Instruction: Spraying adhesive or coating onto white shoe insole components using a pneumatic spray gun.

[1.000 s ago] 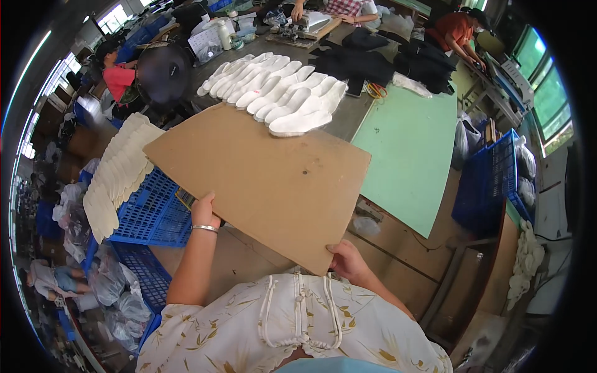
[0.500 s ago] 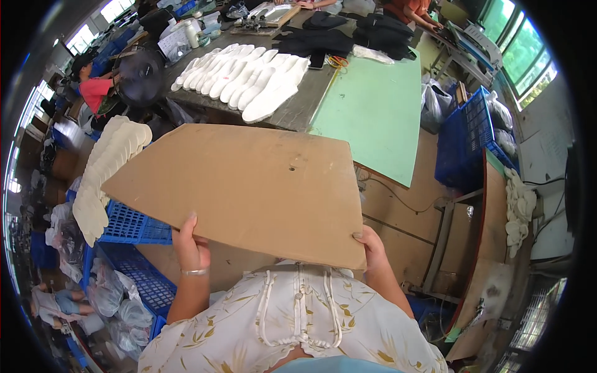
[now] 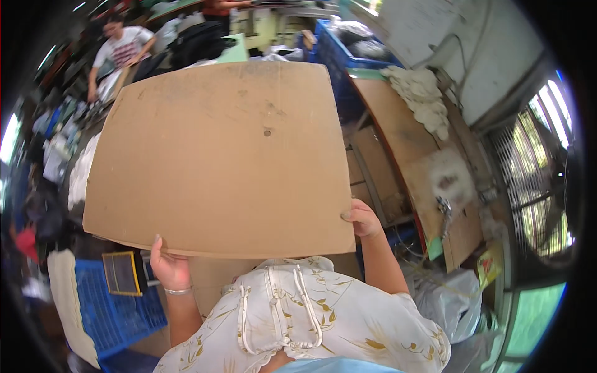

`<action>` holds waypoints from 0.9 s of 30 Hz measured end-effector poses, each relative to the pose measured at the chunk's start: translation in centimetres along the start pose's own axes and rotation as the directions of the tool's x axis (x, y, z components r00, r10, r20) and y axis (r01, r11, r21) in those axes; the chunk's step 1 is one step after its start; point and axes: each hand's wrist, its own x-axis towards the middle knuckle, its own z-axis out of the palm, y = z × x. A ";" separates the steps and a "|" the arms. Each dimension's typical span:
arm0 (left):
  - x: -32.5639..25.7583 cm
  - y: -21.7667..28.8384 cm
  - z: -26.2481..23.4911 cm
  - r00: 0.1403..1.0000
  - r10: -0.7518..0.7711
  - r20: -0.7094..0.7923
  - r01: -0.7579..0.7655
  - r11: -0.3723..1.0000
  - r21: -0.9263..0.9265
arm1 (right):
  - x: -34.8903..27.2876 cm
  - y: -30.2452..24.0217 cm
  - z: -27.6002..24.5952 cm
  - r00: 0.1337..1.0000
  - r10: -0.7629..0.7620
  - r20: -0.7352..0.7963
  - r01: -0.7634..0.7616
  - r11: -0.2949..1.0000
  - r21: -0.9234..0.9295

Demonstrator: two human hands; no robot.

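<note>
A large brown cardboard sheet (image 3: pixel 217 155) fills the middle of the view, lifted up in front of me and hiding most of the table behind it. My left hand (image 3: pixel 168 267) grips its near edge at the lower left, a bracelet on the wrist. My right hand (image 3: pixel 362 221) holds the lower right corner, fingers curled over the edge.
A blue plastic crate (image 3: pixel 118 311) stands at the lower left beside a cream cloth pile (image 3: pixel 62 292). A wooden bench (image 3: pixel 404 143) with pale fabric pieces (image 3: pixel 423 99) runs along the right. Another person (image 3: pixel 121 53) works at the far left. A window grille (image 3: pixel 535 186) is at right.
I have raised the cardboard sheet off the table and turned to the right with it; the white items and green mat seen earlier are now out of sight.
</note>
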 end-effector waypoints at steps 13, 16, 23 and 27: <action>13.3 -30.4 2.3 0.671 -0.709 0.216 0.699 0.703 0.133 | -8.3 -1.0 -20.4 0.344 -0.306 -0.888 -0.025 0.942 -0.335; 14.7 -34.8 3.9 0.610 -0.768 0.198 0.758 0.637 0.136 | -7.9 -3.0 -24.4 0.351 -0.399 -0.847 -0.002 0.905 -0.426; 20.8 -42.3 8.2 0.718 -0.695 0.052 0.695 0.719 0.012 | -0.2 -9.4 -34.7 0.397 -0.381 -0.835 -0.280 0.816 -0.506; 25.4 -46.1 9.2 0.781 -0.625 0.005 0.623 0.779 -0.072 | 3.2 -13.2 -38.4 0.340 0.019 -0.940 -0.264 0.961 -0.076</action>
